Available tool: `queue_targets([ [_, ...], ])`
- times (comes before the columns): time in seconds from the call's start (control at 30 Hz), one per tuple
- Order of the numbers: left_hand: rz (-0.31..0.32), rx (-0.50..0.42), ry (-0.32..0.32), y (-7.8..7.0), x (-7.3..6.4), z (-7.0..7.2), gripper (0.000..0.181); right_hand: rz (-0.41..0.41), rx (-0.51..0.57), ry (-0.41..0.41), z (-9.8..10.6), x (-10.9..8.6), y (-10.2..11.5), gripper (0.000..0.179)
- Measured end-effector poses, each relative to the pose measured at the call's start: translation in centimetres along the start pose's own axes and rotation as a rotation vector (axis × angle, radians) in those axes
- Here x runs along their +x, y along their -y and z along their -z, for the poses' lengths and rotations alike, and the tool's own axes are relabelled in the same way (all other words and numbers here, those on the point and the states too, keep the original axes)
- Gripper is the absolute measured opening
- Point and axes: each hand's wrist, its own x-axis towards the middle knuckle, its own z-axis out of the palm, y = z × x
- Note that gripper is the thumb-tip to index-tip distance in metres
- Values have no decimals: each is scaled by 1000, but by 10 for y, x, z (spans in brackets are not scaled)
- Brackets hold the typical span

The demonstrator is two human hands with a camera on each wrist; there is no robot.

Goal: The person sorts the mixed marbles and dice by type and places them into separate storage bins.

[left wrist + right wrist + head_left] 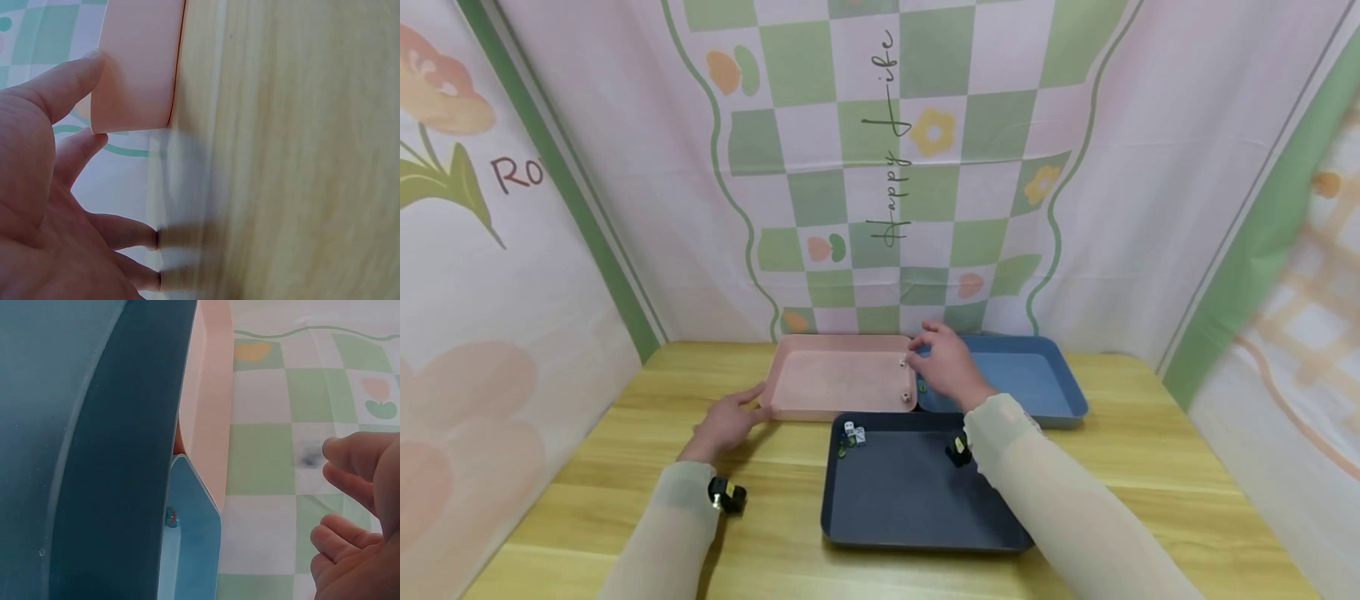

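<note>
My left hand point(727, 423) rests at the left front corner of the pink tray point(842, 343). In the left wrist view its thumb and index finger touch the tray's corner, the other fingers extended. Over the seam between the pink tray and the blue tray point(1022, 375) hovers my right hand point(949, 364). A small white die point(903, 362) is just beyond its fingertips; in the right wrist view a blurred small object point(310, 455) appears there, apart from the thumb and finger. Another die point(906, 397) lies in the pink tray, and a small green bead point(922, 387) in the blue one.
A dark tray point(917, 500) stands in front, under the right forearm. White dice point(860, 435) and several small green pieces point(842, 452) lie in its far left corner. A patterned cloth point(865, 192) hangs behind the wooden table point(775, 533).
</note>
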Motion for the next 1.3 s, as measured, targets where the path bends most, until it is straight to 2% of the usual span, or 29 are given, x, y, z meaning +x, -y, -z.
queue_targets([
  [0.23,-3,10,-1,0,0,0,71,21,-42,-25,2,1,0,21],
  [0.87,1,4,2,3,1,-1,70,5,-18,-8,0,0,-3,23],
  [1.17,5,-4,7,3,3,0,71,7,31,25,-11,-6,-1,20],
  [1.3,3,-2,9,2,2,0,71,57,-10,67,-21,-9,2,24],
])
